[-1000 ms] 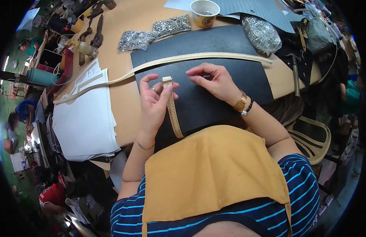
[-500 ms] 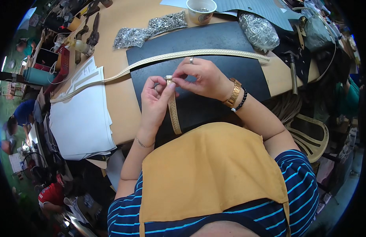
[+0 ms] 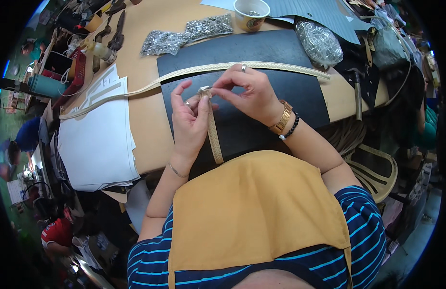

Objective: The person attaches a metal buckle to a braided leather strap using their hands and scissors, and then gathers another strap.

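Note:
A short cream braided strap (image 3: 213, 139) hangs from my left hand (image 3: 191, 115), its lower end near my apron. Thumb and fingers pinch it close to the top, where a small silver buckle (image 3: 204, 90) sits; the index finger is raised away. My right hand (image 3: 249, 91) has its thumb and forefinger pressed together just right of the buckle; whatever is between them is too small to make out. Beyond both hands, a long cream braided strap (image 3: 242, 65) lies across the black mat (image 3: 276, 111) and the white papers (image 3: 97, 149).
Two clear bags of small metal parts (image 3: 162, 42) lie behind the mat, beside a paper cup (image 3: 251, 14). To the right are a bag of metal rings (image 3: 320, 43) and a hammer (image 3: 358, 91) at the table edge. A red basket (image 3: 77, 72) stands left.
My left index finger has lifted off the buckle and straightened. The buckle has tilted, and my right fingers have moved slightly right of it. The view has shifted a little.

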{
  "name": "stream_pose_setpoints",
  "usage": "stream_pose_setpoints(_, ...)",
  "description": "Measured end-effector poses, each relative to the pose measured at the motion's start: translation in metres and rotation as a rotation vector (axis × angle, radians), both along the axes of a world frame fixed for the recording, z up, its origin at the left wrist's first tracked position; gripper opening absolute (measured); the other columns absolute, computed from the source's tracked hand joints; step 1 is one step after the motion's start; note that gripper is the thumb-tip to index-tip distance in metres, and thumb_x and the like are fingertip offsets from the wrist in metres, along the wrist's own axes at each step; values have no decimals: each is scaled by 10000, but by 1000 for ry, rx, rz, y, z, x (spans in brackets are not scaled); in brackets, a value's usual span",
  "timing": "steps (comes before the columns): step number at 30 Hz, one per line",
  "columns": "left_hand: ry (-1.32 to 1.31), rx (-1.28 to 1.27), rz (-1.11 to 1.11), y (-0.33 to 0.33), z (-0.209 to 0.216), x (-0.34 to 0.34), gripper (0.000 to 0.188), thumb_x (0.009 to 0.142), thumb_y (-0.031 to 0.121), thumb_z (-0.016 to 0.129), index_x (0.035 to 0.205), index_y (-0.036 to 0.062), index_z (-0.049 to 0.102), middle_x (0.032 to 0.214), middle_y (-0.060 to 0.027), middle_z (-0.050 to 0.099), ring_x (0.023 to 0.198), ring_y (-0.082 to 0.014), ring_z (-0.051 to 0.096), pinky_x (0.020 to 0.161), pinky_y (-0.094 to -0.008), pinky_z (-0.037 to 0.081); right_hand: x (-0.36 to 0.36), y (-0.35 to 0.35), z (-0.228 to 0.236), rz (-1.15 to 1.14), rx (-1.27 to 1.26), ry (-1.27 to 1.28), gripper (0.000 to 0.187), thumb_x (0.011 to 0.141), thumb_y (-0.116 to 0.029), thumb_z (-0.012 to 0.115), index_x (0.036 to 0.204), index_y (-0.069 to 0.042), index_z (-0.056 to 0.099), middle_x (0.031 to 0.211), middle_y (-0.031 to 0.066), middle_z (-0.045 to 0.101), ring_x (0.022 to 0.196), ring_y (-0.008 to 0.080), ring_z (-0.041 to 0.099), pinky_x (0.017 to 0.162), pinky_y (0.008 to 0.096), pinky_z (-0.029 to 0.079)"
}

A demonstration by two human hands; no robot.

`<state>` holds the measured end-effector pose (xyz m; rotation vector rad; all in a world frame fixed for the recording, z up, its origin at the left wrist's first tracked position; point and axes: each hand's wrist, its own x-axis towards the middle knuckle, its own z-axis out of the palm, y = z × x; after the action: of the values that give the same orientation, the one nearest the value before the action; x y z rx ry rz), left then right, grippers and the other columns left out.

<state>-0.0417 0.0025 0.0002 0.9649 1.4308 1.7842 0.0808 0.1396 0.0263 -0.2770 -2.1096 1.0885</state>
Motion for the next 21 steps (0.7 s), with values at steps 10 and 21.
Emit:
stream_pose_setpoints(10, 742, -204, 1, -12, 33, 4, 734, 1017, 73, 476, 1561, 10, -13, 1179, -182, 694, 937, -337, 712, 776, -344, 544, -5, -10, -2, 13, -381, -144, 181, 864, -128, 765, 984, 6, 745, 920, 95, 737, 754, 104, 687, 673, 236, 550)
stream_pose_setpoints(21, -314, 45, 1, -8, 20, -14, 514, 978, 110, 637, 1426, 29, 396, 1162, -80, 681, 941, -92, 661, 761, -242, 564, -8, -18, 12, 63, -479, 20, 140, 875, -59, 733, 997, 9, 739, 891, 50, 715, 817, 105, 688, 708, 220, 567)
